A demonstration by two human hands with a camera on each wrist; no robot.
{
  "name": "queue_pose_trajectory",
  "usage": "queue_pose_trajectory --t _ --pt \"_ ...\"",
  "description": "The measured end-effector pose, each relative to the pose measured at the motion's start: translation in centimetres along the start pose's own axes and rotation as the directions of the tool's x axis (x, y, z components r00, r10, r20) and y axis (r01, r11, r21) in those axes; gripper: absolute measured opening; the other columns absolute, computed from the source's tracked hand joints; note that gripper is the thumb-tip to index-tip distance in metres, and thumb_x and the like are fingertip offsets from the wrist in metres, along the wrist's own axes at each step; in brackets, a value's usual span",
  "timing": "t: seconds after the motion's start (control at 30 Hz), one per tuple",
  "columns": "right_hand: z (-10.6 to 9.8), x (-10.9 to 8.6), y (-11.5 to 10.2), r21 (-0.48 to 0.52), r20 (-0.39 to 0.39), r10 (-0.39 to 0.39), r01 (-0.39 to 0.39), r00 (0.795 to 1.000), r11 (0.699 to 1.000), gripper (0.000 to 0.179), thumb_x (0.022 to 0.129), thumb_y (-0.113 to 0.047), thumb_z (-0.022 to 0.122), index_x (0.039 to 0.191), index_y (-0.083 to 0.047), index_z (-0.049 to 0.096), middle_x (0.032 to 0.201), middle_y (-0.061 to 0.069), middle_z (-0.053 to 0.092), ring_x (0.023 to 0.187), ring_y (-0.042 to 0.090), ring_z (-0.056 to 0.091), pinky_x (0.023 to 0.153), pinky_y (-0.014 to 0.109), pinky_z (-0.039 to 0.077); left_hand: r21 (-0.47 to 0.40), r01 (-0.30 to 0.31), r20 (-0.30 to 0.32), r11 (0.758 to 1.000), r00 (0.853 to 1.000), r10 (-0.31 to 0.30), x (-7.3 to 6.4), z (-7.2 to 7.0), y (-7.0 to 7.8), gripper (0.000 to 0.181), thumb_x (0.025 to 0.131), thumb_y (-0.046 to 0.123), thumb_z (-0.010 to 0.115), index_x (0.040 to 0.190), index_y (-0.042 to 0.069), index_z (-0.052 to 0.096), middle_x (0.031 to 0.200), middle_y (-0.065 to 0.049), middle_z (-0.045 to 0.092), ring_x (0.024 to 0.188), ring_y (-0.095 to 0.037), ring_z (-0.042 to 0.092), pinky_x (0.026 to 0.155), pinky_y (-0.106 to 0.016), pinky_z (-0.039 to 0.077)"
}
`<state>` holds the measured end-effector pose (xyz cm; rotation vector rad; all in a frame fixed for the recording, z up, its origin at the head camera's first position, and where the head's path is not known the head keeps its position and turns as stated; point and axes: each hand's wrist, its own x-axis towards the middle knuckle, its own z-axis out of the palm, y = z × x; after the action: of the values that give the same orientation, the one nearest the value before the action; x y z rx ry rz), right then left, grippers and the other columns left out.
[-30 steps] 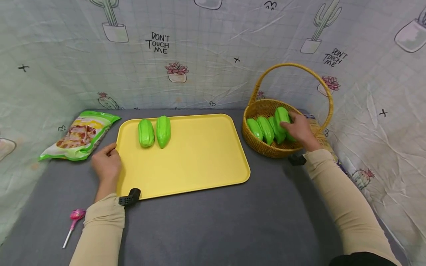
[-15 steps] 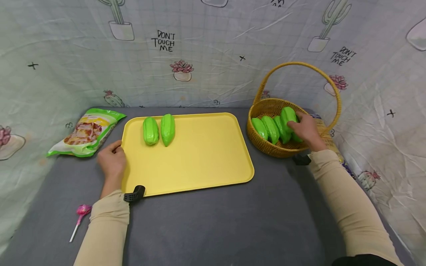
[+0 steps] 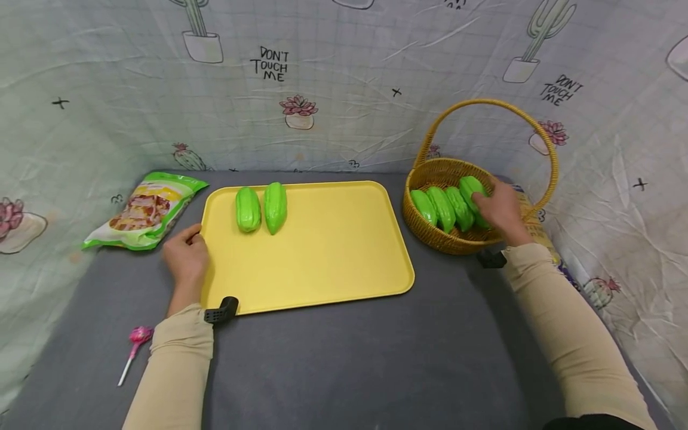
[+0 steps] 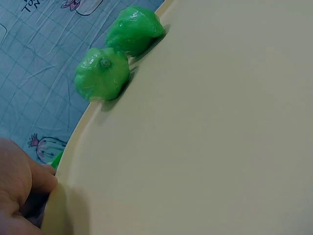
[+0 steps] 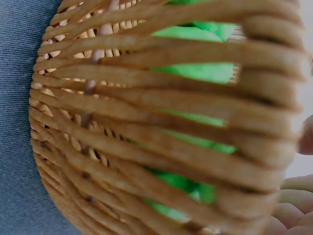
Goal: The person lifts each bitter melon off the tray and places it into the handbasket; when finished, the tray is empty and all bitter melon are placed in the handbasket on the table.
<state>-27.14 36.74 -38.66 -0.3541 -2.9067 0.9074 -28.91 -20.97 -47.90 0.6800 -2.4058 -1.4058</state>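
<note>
My left hand (image 3: 186, 257) pinches the left rim of a yellow tray (image 3: 322, 257); in the left wrist view its fingers (image 4: 41, 178) meet the tray's edge. Two glossy green ribbed fruits, star-fruit-like, lie side by side in the tray's upper left: one blunt (image 3: 248, 209), one pointed (image 3: 275, 208). My right hand (image 3: 502, 209) reaches over the rim of a round wicker basket (image 3: 435, 239) and grips the upper right green fruit (image 3: 472, 189) of several in a row there. In the right wrist view the basket's weave (image 5: 146, 107) hides most of the fruit and hand.
A green and white snack bag (image 3: 145, 210) lies left of the tray. A pink lollipop (image 3: 137, 343) is beside the left sleeve. The basket's tall handle (image 3: 497, 103) arches up by the patterned backdrop cloth. Another printed package (image 3: 540, 230) sits behind the basket's right side.
The head view has shifted slightly, moving everything right in the picture. My right hand has moved a little right with the gripped fruit, uncovering more of its neighbour. My left hand stays at the tray.
</note>
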Motion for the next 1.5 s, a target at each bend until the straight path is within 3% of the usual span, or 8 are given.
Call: queue_pose_trajectory --t 0.1,0.13,0.23,0.47,0.63,0.73,1.0,1.5 --pt "-0.1 -0.2 -0.5 -0.003 -0.014 -0.007 0.007 1.0 1.0 0.07 0.107 -0.027 0.046 0.162 0.004 0.015 0.156 0.038 0.035 0.118 0.055 0.051 0.09 0.06 0.043 0.003 -0.006 0.0 1.0 1.0 0.006 0.0 0.0 0.0 0.039 0.106 0.01 0.042 0.139 0.007 0.064 0.141 -0.015 0.064 0.135 -0.03 0.057 0.109 -0.046 0.049" --pt "-0.1 -0.3 -0.8 0.001 -0.009 -0.007 0.007 1.0 1.0 0.071 0.107 -0.028 0.045 0.162 0.003 0.014 0.163 0.034 0.025 0.124 0.054 0.048 0.094 0.059 0.04 0.001 -0.009 0.001 1.0 1.0 0.009 0.0 0.1 0.0 0.039 0.106 0.01 0.042 0.139 0.007 0.064 0.14 -0.015 0.064 0.135 -0.03 0.058 0.109 -0.047 0.049" --pt "0.0 -0.6 -1.5 -0.011 -0.019 -0.019 0.019 1.0 1.0 0.072 0.107 -0.034 0.043 0.163 0.002 0.014 0.163 0.033 0.026 0.116 0.054 0.051 0.096 0.061 0.041 -0.002 -0.013 0.006 1.0 1.0 0.013 0.0 0.1 0.0 0.039 0.106 0.01 0.042 0.138 0.006 0.064 0.14 -0.015 0.065 0.134 -0.031 0.058 0.108 -0.047 0.05" --pt "0.5 -1.4 -3.6 0.037 -0.037 -0.083 0.085 0.996 0.996 0.074 0.106 -0.036 0.048 0.163 -0.002 0.017 0.166 0.028 0.025 0.148 0.051 0.03 0.115 0.068 0.032 -0.01 -0.021 0.009 1.0 1.0 0.021 -0.2 0.2 -0.1 0.039 0.106 0.008 0.042 0.137 0.005 0.065 0.139 -0.016 0.065 0.134 -0.03 0.059 0.108 -0.046 0.05" --pt "1.0 -2.1 -5.9 0.043 -0.063 -0.171 0.173 0.983 0.984 0.074 0.105 -0.039 0.049 0.163 -0.003 0.022 0.166 0.025 0.028 0.148 0.049 0.033 0.117 0.067 0.032 -0.017 -0.021 0.001 1.0 1.0 0.021 -0.1 0.2 -0.1 0.039 0.105 0.007 0.042 0.137 0.004 0.065 0.138 -0.016 0.066 0.133 -0.03 0.06 0.107 -0.046 0.05" --pt "1.4 -2.7 -7.7 0.056 -0.066 -0.212 0.215 0.975 0.975 0.073 0.104 -0.04 0.049 0.163 -0.006 0.023 0.164 0.024 0.033 0.143 0.049 0.041 0.112 0.066 0.038 -0.015 -0.019 -0.003 1.0 1.0 0.019 -0.1 0.2 -0.2 0.039 0.105 0.007 0.042 0.137 0.005 0.066 0.138 -0.016 0.066 0.133 -0.03 0.06 0.107 -0.046 0.05" --pt "3.1 -3.8 -11.7 0.123 -0.026 -0.305 0.306 0.952 0.944 0.071 0.104 -0.035 0.053 0.163 -0.007 0.024 0.168 0.015 0.027 0.151 0.04 0.035 0.118 0.059 0.036 -0.038 0.002 0.006 0.999 1.0 -0.002 0.0 0.0 -0.3 0.039 0.106 0.008 0.042 0.138 0.005 0.064 0.14 -0.016 0.064 0.135 -0.029 0.058 0.109 -0.045 0.05" --pt "7.7 -4.7 -16.7 0.243 0.089 -0.405 0.375 0.91 0.895 0.072 0.105 -0.031 0.056 0.162 -0.004 0.022 0.17 0.014 0.022 0.157 0.029 0.027 0.126 0.045 0.032 -0.047 -0.02 -0.001 0.999 1.0 0.02 -0.2 -0.2 0.0 0.038 0.105 0.007 0.043 0.136 0.003 0.066 0.138 -0.017 0.066 0.134 -0.03 0.059 0.108 -0.044 0.051"
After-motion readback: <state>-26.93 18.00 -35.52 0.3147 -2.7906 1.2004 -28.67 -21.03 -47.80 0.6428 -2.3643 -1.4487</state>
